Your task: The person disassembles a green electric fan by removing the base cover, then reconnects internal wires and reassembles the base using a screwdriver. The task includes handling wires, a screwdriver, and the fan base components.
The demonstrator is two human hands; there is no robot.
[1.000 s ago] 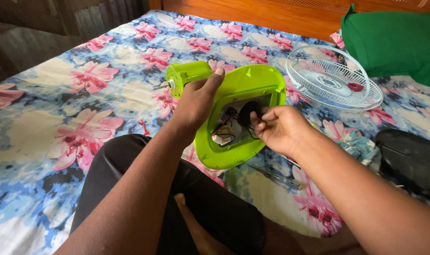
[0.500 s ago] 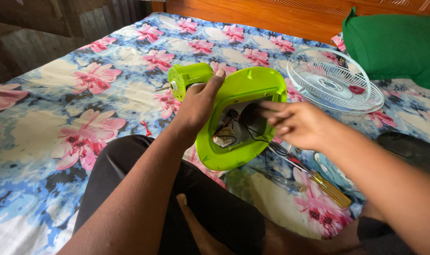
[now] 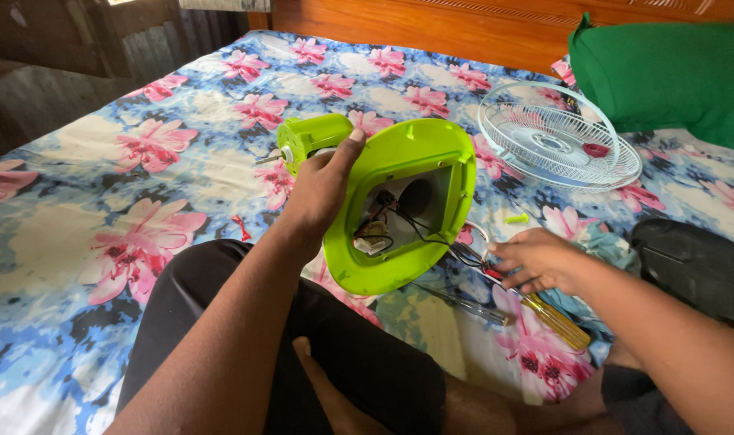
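A bed (image 3: 181, 161) under a blue sheet with pink flowers carries everything. At two o'clock a white fan grille (image 3: 556, 137) lies flat, with a green pillow (image 3: 673, 68) behind it. A small green peg (image 3: 515, 218) lies at centre right. A yellow-handled screwdriver (image 3: 554, 318) and a clear-handled one (image 3: 471, 307) lie at four o'clock.

The fan base (image 3: 415, 157) in your left hand (image 3: 322, 189) is bright lime green all over — its motor housing (image 3: 310, 137) matches. Inside the base's open hollow you see black wires (image 3: 419, 229) and a pale grey interior. Beyond the base lies a white wire grille (image 3: 556, 137), and past that a plain deep-green pillow (image 3: 669, 68). Under the base, the bedsheet (image 3: 141, 161) is blue and cream with big pink flowers. Just right of the base, your right hand (image 3: 536, 262) rests by a screwdriver (image 3: 556, 318) with a translucent yellow handle — your shorts (image 3: 318, 346) are black.
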